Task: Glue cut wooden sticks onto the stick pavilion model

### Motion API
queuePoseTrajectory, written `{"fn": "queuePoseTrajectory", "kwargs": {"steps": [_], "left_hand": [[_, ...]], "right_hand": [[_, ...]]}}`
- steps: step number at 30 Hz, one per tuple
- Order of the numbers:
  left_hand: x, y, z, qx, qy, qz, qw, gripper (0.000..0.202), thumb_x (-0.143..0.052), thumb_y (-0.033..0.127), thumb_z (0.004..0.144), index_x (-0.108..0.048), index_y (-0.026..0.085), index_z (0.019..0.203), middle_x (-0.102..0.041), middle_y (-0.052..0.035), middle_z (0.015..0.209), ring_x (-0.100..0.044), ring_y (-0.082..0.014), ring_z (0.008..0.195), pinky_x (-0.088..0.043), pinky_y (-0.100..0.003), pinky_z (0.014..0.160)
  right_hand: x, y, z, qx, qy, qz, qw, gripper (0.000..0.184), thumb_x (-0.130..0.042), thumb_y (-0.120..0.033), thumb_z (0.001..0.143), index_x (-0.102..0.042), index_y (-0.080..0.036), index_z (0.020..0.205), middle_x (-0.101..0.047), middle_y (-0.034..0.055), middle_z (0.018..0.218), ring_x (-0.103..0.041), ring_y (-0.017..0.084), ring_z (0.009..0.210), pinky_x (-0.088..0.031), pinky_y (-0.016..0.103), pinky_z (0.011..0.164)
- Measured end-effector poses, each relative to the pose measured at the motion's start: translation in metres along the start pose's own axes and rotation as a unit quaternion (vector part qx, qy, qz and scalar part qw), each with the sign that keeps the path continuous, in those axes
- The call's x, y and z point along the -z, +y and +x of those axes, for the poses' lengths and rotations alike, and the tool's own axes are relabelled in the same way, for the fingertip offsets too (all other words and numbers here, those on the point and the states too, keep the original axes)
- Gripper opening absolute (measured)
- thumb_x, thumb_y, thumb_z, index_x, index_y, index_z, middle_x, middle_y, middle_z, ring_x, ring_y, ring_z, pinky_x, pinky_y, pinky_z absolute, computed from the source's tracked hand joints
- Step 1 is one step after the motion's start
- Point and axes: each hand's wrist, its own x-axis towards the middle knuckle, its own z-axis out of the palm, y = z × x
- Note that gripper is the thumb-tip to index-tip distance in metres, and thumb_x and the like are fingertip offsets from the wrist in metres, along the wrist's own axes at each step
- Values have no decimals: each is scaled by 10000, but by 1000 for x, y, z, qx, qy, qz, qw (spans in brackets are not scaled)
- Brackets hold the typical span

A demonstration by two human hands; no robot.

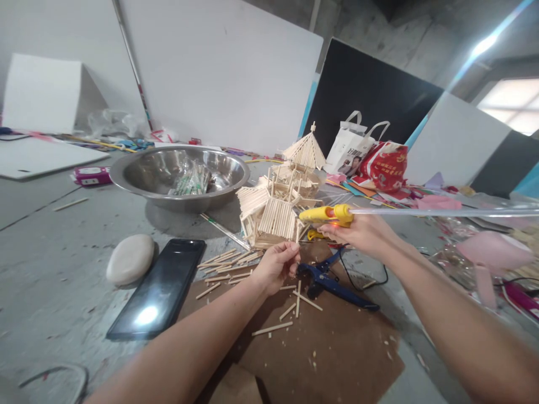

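Observation:
My right hand [365, 234] is wrapped round a yellow hot glue gun [322, 214] with an orange light on it. A long clear glue stick [442, 212] runs out of its back, and its nozzle points left. My left hand [275, 266] pinches a thin wooden stick [297, 234] that stands upright just below the nozzle; whether they touch I cannot tell. Right behind both hands is a model pavilion [278, 217] built of wooden sticks, with a pointed roof [306, 151]. Blue-handled cutters [332, 283] lie open below my right hand.
Loose wooden sticks [227, 261] lie on the floor and on a brown board [328, 348]. To the left are a black phone [162, 286], a pale stone [131, 259] and a steel basin [181, 197] holding wrapped sticks. A red bag [385, 166] stands behind, and a cable [385, 275] loops at right.

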Motion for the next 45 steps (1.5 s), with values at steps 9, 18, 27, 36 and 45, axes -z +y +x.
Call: {"fn": "queuePoseTrajectory", "kwargs": {"steps": [9,18,27,36,45], "left_hand": [[0,4,5,-2,8,-23,1000,221,-632,290,624,-476,134,639,-501,49,522,-393,-29,335,-265,-169,339],[-2,8,7,-9,21,-28,999,210,-632,257,625,-477,121,585,-501,47,505,-387,-23,313,-267,-172,333],[-2,7,8,0,23,-34,999,213,-642,261,615,-484,123,582,-502,48,499,-386,-22,319,-262,-172,334],[-3,8,7,2,26,-50,998,198,-628,242,631,-474,127,583,-505,48,512,-377,-24,317,-257,-171,334],[-4,10,6,10,20,-55,998,190,-619,246,643,-480,125,597,-499,49,531,-373,-21,331,-269,-170,344]], "right_hand": [[1,1,2,1,-10,-6,1000,294,-470,-450,720,-616,-277,909,-651,13,837,-582,204,770,-468,330,634],[-3,4,4,4,-12,5,1000,261,-471,-409,732,-611,-286,914,-646,17,837,-583,210,790,-480,347,649],[-2,0,2,-4,-24,14,1000,255,-473,-429,726,-627,-287,871,-656,13,809,-592,212,765,-484,341,631],[7,-5,-1,-47,-23,-18,998,317,-472,-526,685,-638,-272,777,-655,11,751,-597,220,694,-473,347,580],[3,-5,0,-50,-20,-29,998,350,-464,-544,678,-635,-269,811,-653,22,774,-594,225,706,-465,336,558]]}}
